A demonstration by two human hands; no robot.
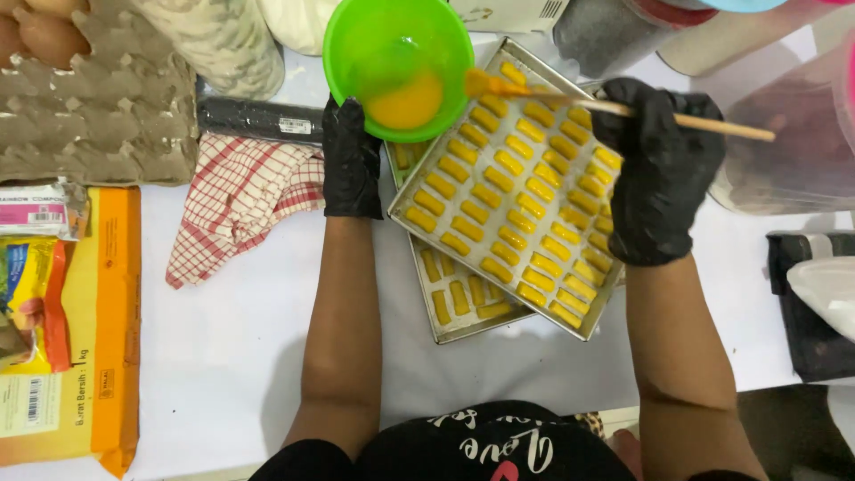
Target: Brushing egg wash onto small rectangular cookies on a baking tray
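At the far left an egg tray (107,107) of grey card sits on the white surface (232,356), with brown eggs showing in its far corner. Near it, along the left edge, lie a flat orange and yellow box (102,338) and some small packets (36,267) on top of it. To the right of these a red and white checked cloth (236,205) lies crumpled, and just beyond it a dark roll (258,120) lies across the surface.

The left hand (350,160), in a black glove, is closed around the near rim of a green bowl (398,62), holding it tilted over the far left corner of the trays. Yellow liquid (405,100) pools in the bowl's low side.

Right of that, a metal tray (405,209) filled with rows of small yellow pastry pieces (517,191) rests at an angle on top of a second tray (436,330), which holds a few more of the same pieces at its near left end.

The right hand (663,174), also in a black glove, grips a brush (552,96) with a wooden handle; its yellow-coated bristles touch the pieces at the far end of the upper tray, just beside the bowl.

At the far right stand clear plastic containers (784,142), and near them a black object with something white on it (815,294)
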